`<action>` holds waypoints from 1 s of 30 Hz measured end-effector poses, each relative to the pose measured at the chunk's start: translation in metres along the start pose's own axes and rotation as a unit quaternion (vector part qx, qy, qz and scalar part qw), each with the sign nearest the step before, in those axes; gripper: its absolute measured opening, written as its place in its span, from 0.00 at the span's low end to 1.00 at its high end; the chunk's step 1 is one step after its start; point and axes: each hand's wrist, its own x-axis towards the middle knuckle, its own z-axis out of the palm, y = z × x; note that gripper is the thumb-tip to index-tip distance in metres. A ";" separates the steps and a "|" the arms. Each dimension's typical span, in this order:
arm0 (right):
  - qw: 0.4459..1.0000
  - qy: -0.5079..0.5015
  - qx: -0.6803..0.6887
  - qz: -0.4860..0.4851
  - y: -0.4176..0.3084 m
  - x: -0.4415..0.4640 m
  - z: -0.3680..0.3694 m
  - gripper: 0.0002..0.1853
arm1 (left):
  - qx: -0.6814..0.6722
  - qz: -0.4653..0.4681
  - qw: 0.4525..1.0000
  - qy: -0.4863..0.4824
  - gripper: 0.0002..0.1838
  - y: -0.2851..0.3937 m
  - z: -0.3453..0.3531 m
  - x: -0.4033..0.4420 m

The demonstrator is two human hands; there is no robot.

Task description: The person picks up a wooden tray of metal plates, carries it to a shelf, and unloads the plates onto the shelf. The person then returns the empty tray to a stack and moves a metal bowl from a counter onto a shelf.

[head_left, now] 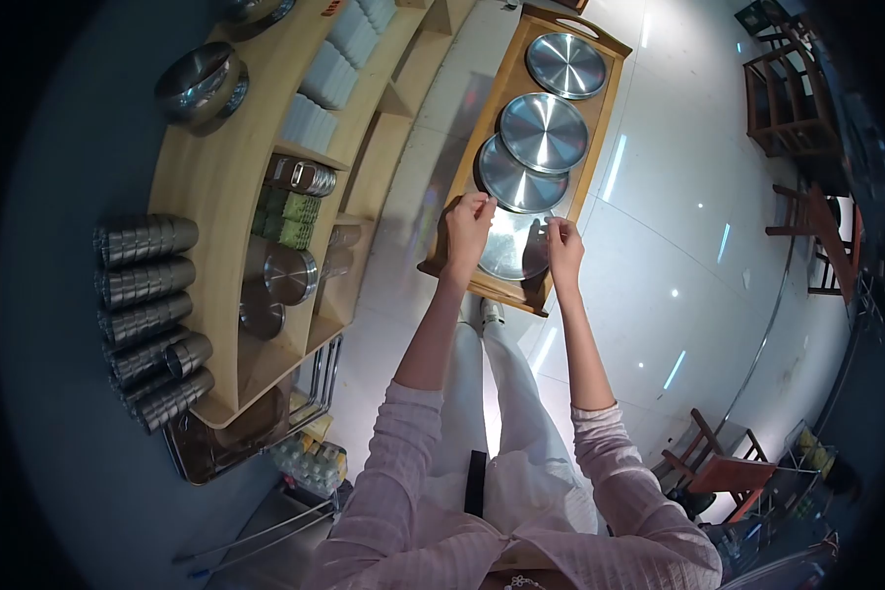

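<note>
Several round, shiny metal plates lie in a row on a wooden tray (455,221) with raised sides. The far plate (566,66) lies apart, while the second plate (544,133) overlaps the third plate (524,175). Nearest me is a brighter plate (513,246), partly hidden by my hands. My left hand (470,228) is at its upper left edge, thumb and fingertips pinched together. On the opposite side my right hand (564,246) has its fingers closed in a similar pinch. What either pinch holds, if anything, is too small to make out.
A wooden shelf unit (216,295) on the left holds stacked metal cups (147,280), a metal bowl (202,84) and white stacks (329,79). The pale tiled floor (678,256) extends right toward wooden chairs (723,472). My feet are close to the tray's near end.
</note>
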 end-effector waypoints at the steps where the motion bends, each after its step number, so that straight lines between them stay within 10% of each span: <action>1: 1.000 0.002 -0.001 0.001 0.002 0.007 0.004 0.15 | -0.001 0.000 1.000 -0.002 0.14 0.000 0.004 0.004; 7: 0.940 -0.060 0.291 0.169 -0.015 0.028 0.019 0.13 | -0.157 -0.067 0.985 -0.033 0.15 -0.011 0.019 0.033; 30: 0.945 -0.128 0.259 0.153 -0.064 -0.089 0.038 0.08 | -0.250 -0.090 0.964 0.021 0.06 0.029 -0.071 -0.075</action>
